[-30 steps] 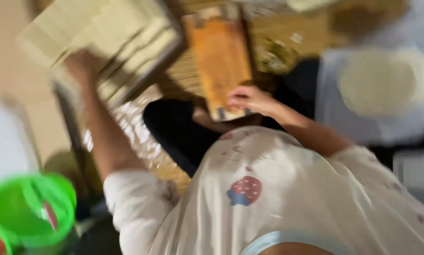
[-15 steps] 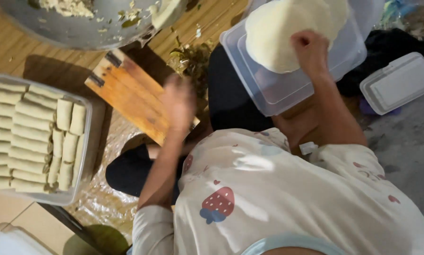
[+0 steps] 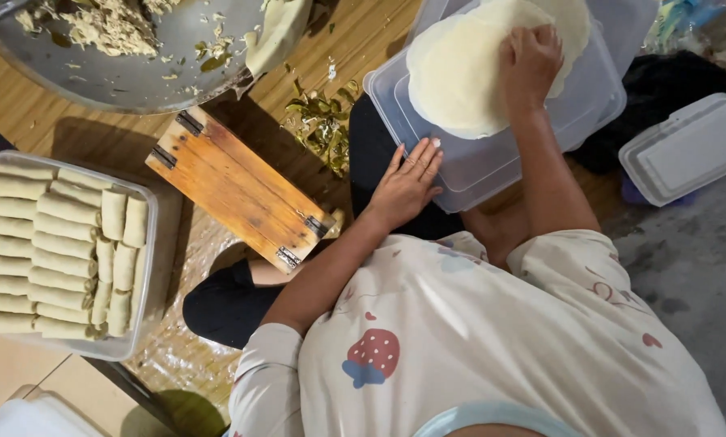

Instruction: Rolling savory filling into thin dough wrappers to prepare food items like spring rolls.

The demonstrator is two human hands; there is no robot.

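Observation:
My right hand rests with bent fingers on a stack of round pale wrappers lying in a clear plastic container. My left hand lies flat, fingers apart, against the container's near left edge and on my dark-clothed knee. A small wooden board sits left of that hand. At the far left, a clear tray holds several rolled pale spring rolls in rows.
A large metal bowl with shredded filling stands at the top left. Green scraps lie on the wooden floor beside the board. A white foam box sits at the right on grey floor.
The view swung from the roll tray to the wrapper container. My left hand left the tray, passed the board and settled at the container's edge. My right hand reached onto the wrappers.

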